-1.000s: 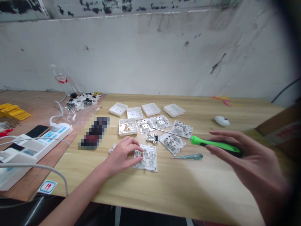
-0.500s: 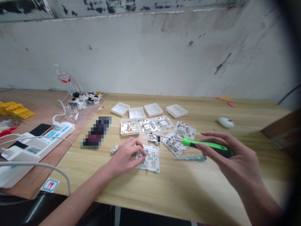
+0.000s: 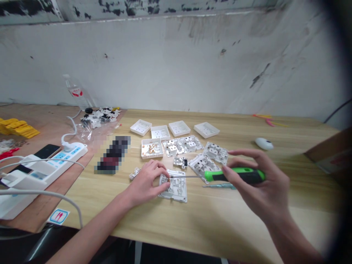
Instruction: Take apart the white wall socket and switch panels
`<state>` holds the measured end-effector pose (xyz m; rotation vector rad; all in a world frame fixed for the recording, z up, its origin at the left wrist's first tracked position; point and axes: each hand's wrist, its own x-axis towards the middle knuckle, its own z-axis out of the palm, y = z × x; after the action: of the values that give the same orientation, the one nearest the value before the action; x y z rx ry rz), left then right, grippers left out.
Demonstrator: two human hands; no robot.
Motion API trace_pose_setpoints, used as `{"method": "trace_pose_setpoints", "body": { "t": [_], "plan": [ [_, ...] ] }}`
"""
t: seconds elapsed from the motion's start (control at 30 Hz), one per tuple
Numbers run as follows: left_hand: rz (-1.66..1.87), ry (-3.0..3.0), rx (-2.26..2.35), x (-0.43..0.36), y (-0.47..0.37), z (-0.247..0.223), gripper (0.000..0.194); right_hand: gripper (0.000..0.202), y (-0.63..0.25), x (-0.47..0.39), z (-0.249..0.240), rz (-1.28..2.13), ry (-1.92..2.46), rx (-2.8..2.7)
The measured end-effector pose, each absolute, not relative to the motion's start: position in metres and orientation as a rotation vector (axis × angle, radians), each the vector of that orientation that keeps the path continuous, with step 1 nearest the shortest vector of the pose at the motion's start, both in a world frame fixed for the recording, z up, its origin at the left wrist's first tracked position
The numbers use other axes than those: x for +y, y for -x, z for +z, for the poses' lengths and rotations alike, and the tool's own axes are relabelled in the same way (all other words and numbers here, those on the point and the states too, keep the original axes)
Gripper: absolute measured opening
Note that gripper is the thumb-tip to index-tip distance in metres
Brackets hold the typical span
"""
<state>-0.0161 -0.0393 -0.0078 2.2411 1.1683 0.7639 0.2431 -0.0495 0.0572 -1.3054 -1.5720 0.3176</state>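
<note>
My left hand rests on the left part of a white socket plate, its thumb and fingertips pinched close together; whatever lies between them is too small to make out. In my right hand is a green and black screwdriver, pointing left. Its shaft reaches over the socket plate, with the tip close to my left fingertips. A small metal and white part lies just behind the plate. The clear teal screwdriver lies on the table below the green handle.
White covers and more socket plates lie farther back. One white box holds small brass parts. At the left are a power strip, cables and a pixelated dark object. A white mouse sits at the right.
My right hand has moved left and slightly down, bringing the screwdriver tip from above the small metal part to my left fingertips at the plate. My left hand has hardly moved.
</note>
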Motion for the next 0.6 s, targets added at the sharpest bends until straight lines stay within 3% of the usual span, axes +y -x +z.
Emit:
{"method": "trace_pose_setpoints", "body": {
  "t": [0.6],
  "plan": [
    [0.725, -2.235, 1.237, -0.040, 0.015, -0.007, 0.010, 0.034, -0.226, -0.032, 0.075, 0.440, 1.161, -1.879]
  ]
}}
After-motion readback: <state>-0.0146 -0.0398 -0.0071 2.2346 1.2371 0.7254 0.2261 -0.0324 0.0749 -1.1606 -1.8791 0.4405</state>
